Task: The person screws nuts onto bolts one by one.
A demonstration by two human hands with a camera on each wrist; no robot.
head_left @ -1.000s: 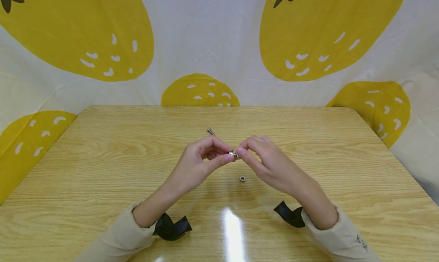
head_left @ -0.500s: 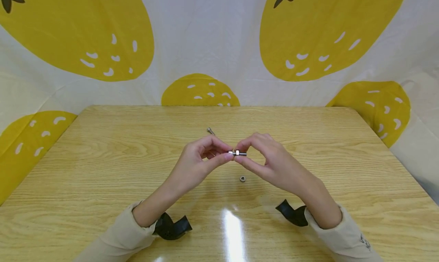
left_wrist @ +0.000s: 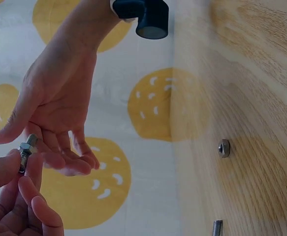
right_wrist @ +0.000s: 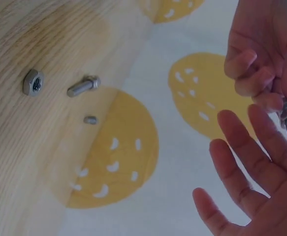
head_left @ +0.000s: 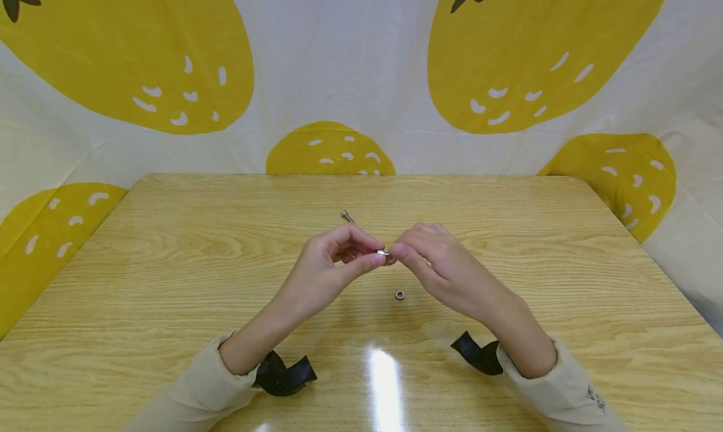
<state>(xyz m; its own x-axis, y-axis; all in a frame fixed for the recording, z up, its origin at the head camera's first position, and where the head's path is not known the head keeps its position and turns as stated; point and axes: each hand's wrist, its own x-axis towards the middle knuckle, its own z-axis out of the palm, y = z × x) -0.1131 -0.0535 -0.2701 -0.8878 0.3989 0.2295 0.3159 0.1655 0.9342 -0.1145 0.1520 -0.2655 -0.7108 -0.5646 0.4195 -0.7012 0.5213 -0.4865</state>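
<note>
My left hand (head_left: 319, 265) pinches a small steel bolt (left_wrist: 31, 141) between thumb and forefinger. A hex nut (left_wrist: 25, 148) sits partway along its thread. Right by the bolt's free end is my right hand (head_left: 452, 275), its thumb and fingers parted around it. In the right wrist view the right fingers (right_wrist: 237, 172) stretch out loosely and hold nothing. The bolt's head is hidden in the left fingers. On the table, a loose nut (head_left: 400, 295) lies below the hands, and a second bolt (head_left: 346, 215) lies beyond them, partly covered by the left hand in the head view.
The wood-grain table (head_left: 169, 243) spans the front, with a patterned white and yellow cloth (head_left: 339, 74) hanging behind it. In the right wrist view a small metal piece (right_wrist: 90, 119) lies near the second bolt (right_wrist: 84, 86). Black wrist mounts (head_left: 285, 374) project from both sleeves.
Half a second ago the right thumb and fingers were at the nut, with the bolt's end showing. Now the right hand has rolled over the bolt's end. The left hand keeps its hold.
</note>
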